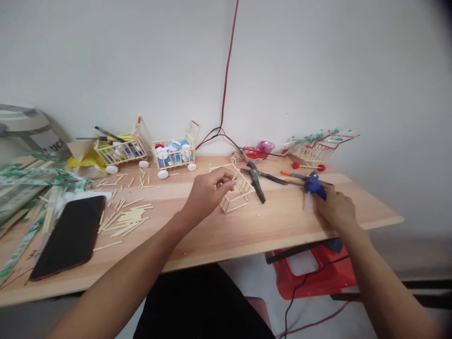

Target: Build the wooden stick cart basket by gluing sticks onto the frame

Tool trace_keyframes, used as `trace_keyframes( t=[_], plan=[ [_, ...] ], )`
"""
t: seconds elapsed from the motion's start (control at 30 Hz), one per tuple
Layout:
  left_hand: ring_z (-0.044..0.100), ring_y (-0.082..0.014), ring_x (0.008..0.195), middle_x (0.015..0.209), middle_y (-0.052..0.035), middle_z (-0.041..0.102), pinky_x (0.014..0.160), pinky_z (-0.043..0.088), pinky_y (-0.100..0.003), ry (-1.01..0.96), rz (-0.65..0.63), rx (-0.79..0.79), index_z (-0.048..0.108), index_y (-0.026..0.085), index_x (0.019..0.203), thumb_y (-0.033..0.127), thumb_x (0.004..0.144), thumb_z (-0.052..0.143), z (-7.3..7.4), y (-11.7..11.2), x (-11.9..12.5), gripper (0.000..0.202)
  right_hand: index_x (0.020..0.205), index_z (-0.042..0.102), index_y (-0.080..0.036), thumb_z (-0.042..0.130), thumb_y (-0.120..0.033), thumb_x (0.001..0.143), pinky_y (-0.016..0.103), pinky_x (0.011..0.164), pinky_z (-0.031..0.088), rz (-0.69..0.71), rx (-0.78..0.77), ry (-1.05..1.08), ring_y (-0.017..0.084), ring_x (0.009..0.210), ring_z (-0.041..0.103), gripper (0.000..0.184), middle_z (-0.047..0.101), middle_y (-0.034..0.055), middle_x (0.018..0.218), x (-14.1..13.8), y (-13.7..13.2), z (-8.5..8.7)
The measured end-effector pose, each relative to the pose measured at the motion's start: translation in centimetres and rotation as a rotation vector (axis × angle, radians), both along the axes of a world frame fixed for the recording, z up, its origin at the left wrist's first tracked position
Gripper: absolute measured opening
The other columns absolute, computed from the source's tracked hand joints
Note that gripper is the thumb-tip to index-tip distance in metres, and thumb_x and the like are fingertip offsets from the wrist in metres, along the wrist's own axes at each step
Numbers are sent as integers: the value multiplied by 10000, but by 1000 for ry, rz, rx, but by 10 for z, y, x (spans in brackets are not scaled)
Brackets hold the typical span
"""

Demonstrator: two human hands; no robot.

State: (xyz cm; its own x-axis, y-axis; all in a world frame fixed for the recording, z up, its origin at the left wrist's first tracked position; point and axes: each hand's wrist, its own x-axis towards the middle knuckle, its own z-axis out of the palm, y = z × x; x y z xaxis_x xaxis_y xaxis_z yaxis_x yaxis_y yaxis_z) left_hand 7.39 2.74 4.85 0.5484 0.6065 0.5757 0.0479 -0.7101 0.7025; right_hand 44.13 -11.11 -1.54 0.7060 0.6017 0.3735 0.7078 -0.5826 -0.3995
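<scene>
My left hand (210, 188) pinches the near side of a small open frame of wooden sticks (237, 190) that stands on the wooden table (219, 235). My right hand (337, 207) is wrapped round the handle of a blue glue gun (312, 186), whose nozzle points down at the table to the right of the frame. Black pliers (257, 181) lie just right of the frame, between it and the glue gun.
A black phone (68, 235) and a pile of loose sticks (125, 219) lie at the left. Two stick carts with bottle-cap wheels (174, 153) stand by the wall, a third (314, 153) at the right. A red stool (318, 270) is under the table's right end.
</scene>
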Motion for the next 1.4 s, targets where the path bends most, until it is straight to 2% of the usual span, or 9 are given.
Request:
trace_keyframes(
  t=[0.13,0.27,0.4,0.5,0.6,0.67,0.87,1.07,1.4],
  plan=[
    [656,-114,697,730,2,701,674,460,-218,-3,-3,-10,644,159,872,161,861,598,-3,3,1,47,894,631,-155,715,-230,691,422,705,374,-10,60,21,321,808,620,232,642,159,785,3,10,-1],
    [652,-114,688,721,3,697,664,465,-217,-13,7,-33,635,162,872,177,869,590,-3,5,0,47,814,620,-198,675,-391,762,392,618,349,13,95,62,274,676,603,207,588,112,653,-3,6,9],
    [645,-111,692,736,2,700,663,469,-219,-7,-9,-53,637,161,854,177,880,565,-4,6,0,78,680,575,-240,590,-535,824,390,609,359,-29,242,166,242,622,571,329,515,65,563,-33,2,27],
    [641,-122,716,785,-11,717,672,463,-237,-3,3,-35,656,165,861,188,892,550,-7,8,0,112,925,645,-213,581,-583,833,356,639,448,172,503,457,185,641,572,387,590,33,733,-73,8,39],
    [628,-137,767,831,-24,715,706,458,-257,-11,36,18,670,168,845,208,898,564,-9,11,0,125,957,633,-228,657,-580,785,273,556,456,346,660,757,175,781,609,393,637,58,1013,-121,13,45],
    [616,-145,796,823,-29,698,728,455,-266,-23,49,48,670,165,827,218,896,582,-10,13,0,124,997,634,-232,661,-551,797,244,493,419,493,655,890,199,864,626,377,622,89,1155,-149,13,47],
    [599,-150,784,798,-30,688,728,453,-281,-40,47,47,678,165,808,232,891,601,-10,14,0,132,1070,616,-196,597,-476,881,261,486,423,701,471,932,113,592,524,339,655,104,1017,-192,-4,46],
    [611,-155,795,808,-24,703,759,456,-290,-74,54,15,679,171,798,203,863,640,-7,11,-1,82,1017,635,-178,618,-534,842,240,449,424,613,415,827,119,563,508,397,633,68,839,-197,-12,45],
    [608,-147,776,788,-11,707,743,452,-283,-106,66,-9,684,167,781,177,838,674,-6,11,-1,58,1033,638,-177,635,-540,828,238,482,422,555,396,857,126,587,475,417,568,32,699,-200,-16,44]
  ],
)
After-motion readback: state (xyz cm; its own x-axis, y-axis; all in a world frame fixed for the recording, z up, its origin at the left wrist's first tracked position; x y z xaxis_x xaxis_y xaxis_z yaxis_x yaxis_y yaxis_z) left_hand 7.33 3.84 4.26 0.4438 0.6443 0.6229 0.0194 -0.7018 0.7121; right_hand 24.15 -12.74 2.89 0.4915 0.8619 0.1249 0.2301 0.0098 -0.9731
